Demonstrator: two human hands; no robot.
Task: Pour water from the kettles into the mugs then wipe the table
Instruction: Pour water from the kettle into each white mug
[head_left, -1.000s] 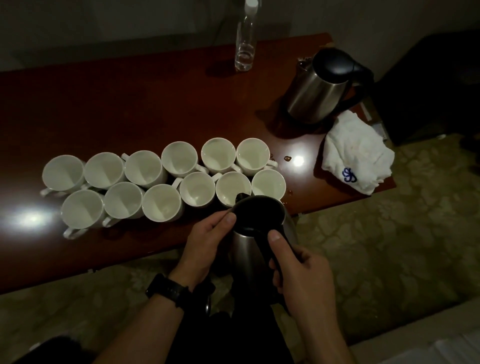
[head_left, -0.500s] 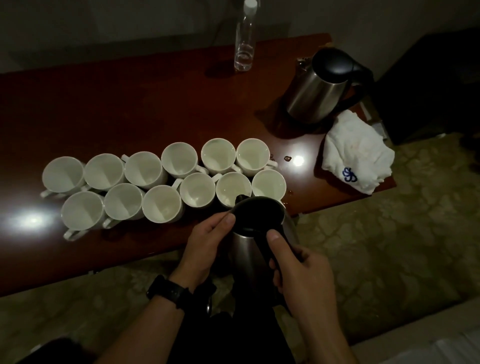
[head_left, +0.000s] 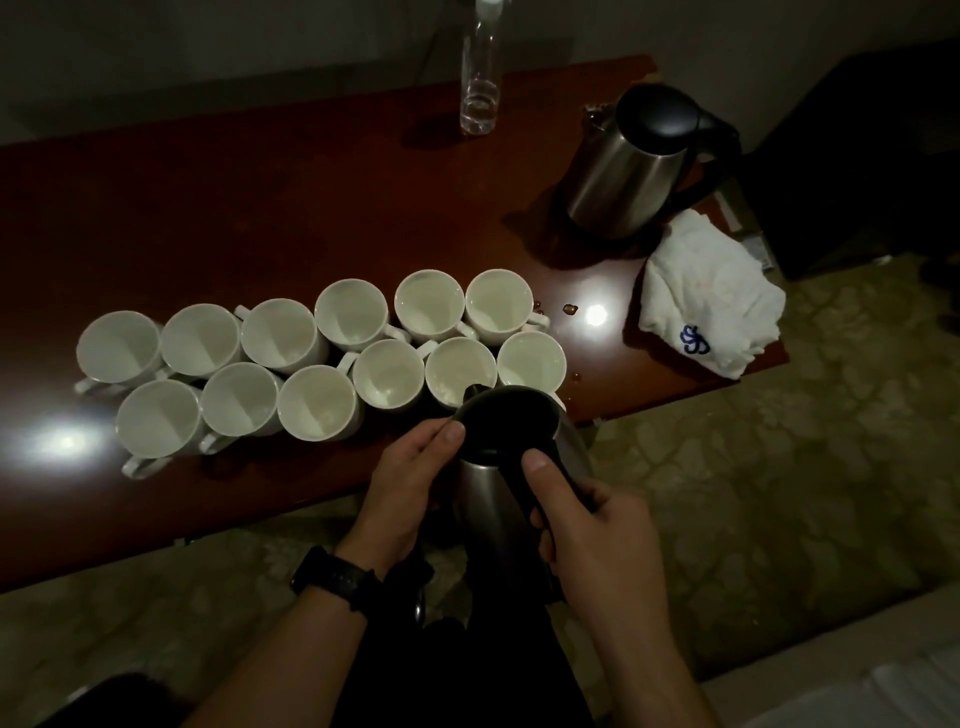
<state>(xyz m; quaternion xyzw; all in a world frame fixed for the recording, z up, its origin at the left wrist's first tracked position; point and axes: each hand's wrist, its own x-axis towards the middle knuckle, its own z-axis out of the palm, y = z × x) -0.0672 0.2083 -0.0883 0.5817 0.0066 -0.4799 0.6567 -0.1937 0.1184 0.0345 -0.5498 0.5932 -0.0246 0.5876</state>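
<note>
While the person stood at its near edge, the long dark-red table (head_left: 260, 182) carried twelve white mugs (head_left: 317, 402) packed in two touching rows of six. At the far right corner a second kettle (head_left: 634, 161), steel with a black lid, stood upright, and just beside it lay a crumpled white cloth (head_left: 711, 296) with a blue mark. The held kettle (head_left: 493, 483) was off the table and tipped forward at the near edge, its spout over the near rim of the second mug from the right (head_left: 461, 371) in the front row; no stream could be made out. The right hand (head_left: 597, 525) was wrapped round the black handle, thumb along its top. The left hand (head_left: 410, 483) curled against the kettle's side, thumb on the lid's rim. A clear bottle (head_left: 480, 88) stood at the far edge. A black watch (head_left: 332, 577) sat on the left wrist. A few drops (head_left: 570, 309) lay near the rightmost mugs.
</note>
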